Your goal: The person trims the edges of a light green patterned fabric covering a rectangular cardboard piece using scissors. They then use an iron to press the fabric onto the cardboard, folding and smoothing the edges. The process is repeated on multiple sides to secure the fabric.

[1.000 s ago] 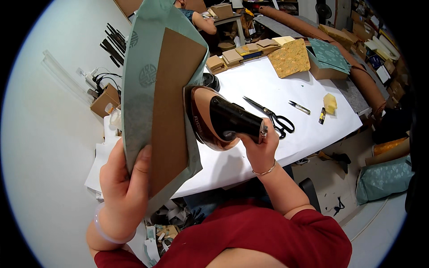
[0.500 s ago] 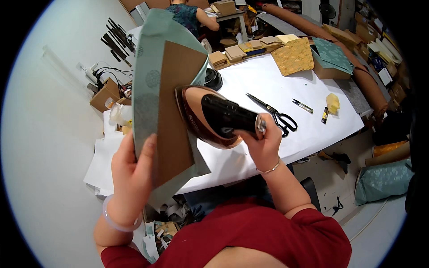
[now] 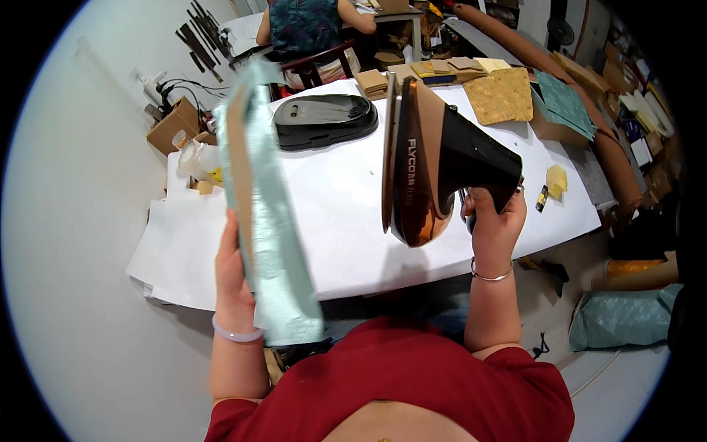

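Note:
My left hand (image 3: 234, 276) grips a pale green patterned fabric piece (image 3: 276, 258) with a brown board (image 3: 239, 158) on it, held up nearly edge-on and somewhat blurred. The thumb side shows; most of the fingers are behind the piece. My right hand (image 3: 497, 225) is closed round the handle of a black and copper cordless iron (image 3: 423, 166). The iron is raised above the table, soleplate turned left toward the fabric, with a gap between them. Behind that gap sits the iron's black base (image 3: 325, 121), with nothing on it.
White paper covers the table (image 3: 339, 243). Along its far edge lie stacked brown boards (image 3: 371, 83), a cork-like sheet (image 3: 498, 96) and a box with green sheets (image 3: 565, 103). At right are a yellow lump (image 3: 557, 180) and a small yellow-black packet. A person (image 3: 305, 26) sits beyond.
The iron has come away from the board, moving right and turning upright. The fabric piece has turned edge-on. The iron's base now shows fully, while the scissors have gone behind the iron and hand.

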`<state>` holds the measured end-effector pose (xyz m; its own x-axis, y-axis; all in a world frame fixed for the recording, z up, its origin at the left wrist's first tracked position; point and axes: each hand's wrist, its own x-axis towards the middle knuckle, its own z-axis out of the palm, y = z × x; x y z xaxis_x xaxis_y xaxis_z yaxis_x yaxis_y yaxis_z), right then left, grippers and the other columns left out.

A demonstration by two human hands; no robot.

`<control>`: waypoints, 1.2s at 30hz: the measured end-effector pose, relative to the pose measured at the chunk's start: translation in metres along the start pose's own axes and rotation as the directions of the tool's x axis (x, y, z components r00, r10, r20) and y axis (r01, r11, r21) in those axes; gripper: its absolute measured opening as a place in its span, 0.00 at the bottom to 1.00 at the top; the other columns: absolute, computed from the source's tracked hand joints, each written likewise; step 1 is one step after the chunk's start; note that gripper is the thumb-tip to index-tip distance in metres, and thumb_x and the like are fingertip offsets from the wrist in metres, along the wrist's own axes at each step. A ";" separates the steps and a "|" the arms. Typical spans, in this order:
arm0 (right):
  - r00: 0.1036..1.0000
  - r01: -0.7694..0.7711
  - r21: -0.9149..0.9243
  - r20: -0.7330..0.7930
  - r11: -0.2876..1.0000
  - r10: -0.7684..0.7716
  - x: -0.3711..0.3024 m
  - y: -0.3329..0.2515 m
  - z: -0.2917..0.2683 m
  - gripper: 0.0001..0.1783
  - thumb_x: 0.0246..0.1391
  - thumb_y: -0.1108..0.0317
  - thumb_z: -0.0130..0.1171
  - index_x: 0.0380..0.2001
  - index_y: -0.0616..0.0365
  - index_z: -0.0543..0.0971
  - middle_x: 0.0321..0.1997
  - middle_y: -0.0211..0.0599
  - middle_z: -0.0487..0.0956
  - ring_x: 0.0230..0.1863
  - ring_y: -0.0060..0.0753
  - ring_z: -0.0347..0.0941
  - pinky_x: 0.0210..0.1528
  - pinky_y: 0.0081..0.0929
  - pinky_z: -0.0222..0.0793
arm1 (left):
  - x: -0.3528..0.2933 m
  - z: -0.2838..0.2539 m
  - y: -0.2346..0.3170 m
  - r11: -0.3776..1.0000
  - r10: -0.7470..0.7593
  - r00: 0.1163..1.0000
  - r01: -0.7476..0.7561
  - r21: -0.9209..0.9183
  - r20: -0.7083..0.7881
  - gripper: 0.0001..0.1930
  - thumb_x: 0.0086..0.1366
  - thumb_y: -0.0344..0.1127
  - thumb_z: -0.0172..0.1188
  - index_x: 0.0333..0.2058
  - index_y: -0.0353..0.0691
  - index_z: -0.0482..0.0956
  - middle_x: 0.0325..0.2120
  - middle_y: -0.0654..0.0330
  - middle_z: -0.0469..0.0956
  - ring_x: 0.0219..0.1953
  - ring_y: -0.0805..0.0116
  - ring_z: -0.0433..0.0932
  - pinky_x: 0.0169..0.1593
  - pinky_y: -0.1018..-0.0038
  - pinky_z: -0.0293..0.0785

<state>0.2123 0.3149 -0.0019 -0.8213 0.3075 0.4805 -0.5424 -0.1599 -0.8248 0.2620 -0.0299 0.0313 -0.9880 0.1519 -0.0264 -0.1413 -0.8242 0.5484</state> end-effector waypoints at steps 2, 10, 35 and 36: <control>1.000 -0.014 -0.006 0.002 1.000 0.014 0.002 0.000 -0.001 0.19 0.55 0.79 0.67 0.49 0.64 0.75 0.37 0.31 0.81 0.29 0.15 0.72 0.28 0.16 0.71 | 0.005 0.000 -0.009 0.996 -0.027 0.994 0.017 -0.091 -0.107 0.20 0.77 0.49 0.48 0.57 0.43 0.75 0.46 0.57 0.83 0.42 0.62 0.85 0.46 0.64 0.85; 1.000 -0.011 -0.121 -0.008 0.993 0.010 0.005 -0.009 -0.004 0.19 0.56 0.77 0.67 0.50 0.63 0.75 0.38 0.30 0.81 0.29 0.14 0.72 0.29 0.15 0.70 | 0.013 -0.020 -0.048 0.955 -0.159 0.985 0.134 -0.266 -0.073 0.16 0.77 0.46 0.51 0.56 0.45 0.75 0.42 0.62 0.82 0.32 0.74 0.80 0.30 0.76 0.81; 0.996 -0.018 -0.292 -0.085 0.956 -0.008 0.013 -0.003 -0.018 0.17 0.56 0.76 0.68 0.47 0.62 0.76 0.33 0.25 0.79 0.26 0.12 0.69 0.28 0.13 0.66 | 0.002 -0.052 -0.043 0.781 -0.044 0.997 -0.003 -0.625 -0.059 0.19 0.72 0.34 0.58 0.58 0.39 0.70 0.52 0.59 0.81 0.38 0.70 0.84 0.26 0.83 0.78; 0.997 -0.023 -0.300 -0.077 0.954 0.000 0.014 -0.003 -0.018 0.16 0.56 0.76 0.68 0.47 0.62 0.76 0.33 0.25 0.79 0.26 0.12 0.68 0.28 0.13 0.66 | -0.001 -0.049 -0.043 0.834 -0.082 0.989 0.000 -0.552 -0.123 0.17 0.72 0.33 0.57 0.57 0.39 0.72 0.50 0.61 0.82 0.36 0.73 0.83 0.24 0.84 0.77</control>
<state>0.2057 0.3370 0.0020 -0.8050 0.3791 0.4563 -0.4453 0.1220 -0.8870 0.2662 -0.0210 -0.0336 -0.9732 0.1502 -0.1741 -0.1518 -0.9884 -0.0044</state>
